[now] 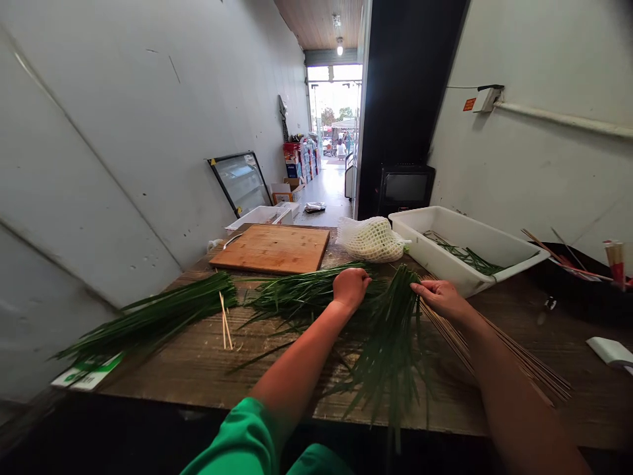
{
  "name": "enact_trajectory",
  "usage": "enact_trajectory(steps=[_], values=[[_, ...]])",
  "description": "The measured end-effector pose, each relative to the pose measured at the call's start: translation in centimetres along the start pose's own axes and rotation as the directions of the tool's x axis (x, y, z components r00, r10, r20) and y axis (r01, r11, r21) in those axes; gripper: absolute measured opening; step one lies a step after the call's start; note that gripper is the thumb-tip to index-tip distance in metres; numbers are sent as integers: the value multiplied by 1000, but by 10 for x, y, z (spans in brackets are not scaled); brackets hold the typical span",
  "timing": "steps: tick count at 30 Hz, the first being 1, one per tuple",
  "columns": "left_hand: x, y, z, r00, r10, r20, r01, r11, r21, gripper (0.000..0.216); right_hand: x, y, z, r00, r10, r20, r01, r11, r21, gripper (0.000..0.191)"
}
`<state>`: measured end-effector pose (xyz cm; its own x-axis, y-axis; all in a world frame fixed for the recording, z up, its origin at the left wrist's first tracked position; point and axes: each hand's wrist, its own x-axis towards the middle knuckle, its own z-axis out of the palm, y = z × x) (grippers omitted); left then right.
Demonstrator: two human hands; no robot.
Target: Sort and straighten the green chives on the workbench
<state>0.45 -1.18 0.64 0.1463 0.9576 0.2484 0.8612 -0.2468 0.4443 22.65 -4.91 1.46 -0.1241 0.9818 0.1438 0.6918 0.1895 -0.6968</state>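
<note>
A bunch of garlic chives [395,336] fans down over the table's near edge. My right hand [438,295] pinches this bunch near its gathered upper end. My left hand [350,287] is closed just left of it, over a loose pile of chives [291,290]; whatever its fingers hold is hidden. Farther left lies a thicker bundle of chives [173,310]. Beside that bundle rest a few pale wooden sticks [225,321]. Long thin skewers [509,349] lie together under and to the right of my right forearm.
Behind the pile sits a wooden cutting board [271,247]. Next to it is a pale vegetable in a foam net [373,239]. A white tub [475,237] with some chives stands at the back right, near a dark container [564,284]. A wall [123,165] borders the table's left side.
</note>
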Motion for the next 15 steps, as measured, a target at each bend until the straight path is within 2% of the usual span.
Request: enact_trajectory(steps=[5, 9, 12, 15], values=[[0, 0, -2, 999, 31, 19, -34, 984, 176, 33, 1, 2, 0, 1000, -22, -15, 21, 999, -32, 52], [1, -1, -5, 990, 108, 88, -127, 960, 251, 28, 1, 1, 0, 1000, -25, -1, 25, 999, -22, 53], [3, -3, -4, 985, 134, 107, -152, 971, 185, 22, 1, -2, 1, 1000, -16, 1, 16, 1000, -5, 52], [4, -3, -1, 987, 157, 24, -157, 987, 22, 19, -1, -7, 1, 1000, -11, -3, 11, 1000, 3, 52]])
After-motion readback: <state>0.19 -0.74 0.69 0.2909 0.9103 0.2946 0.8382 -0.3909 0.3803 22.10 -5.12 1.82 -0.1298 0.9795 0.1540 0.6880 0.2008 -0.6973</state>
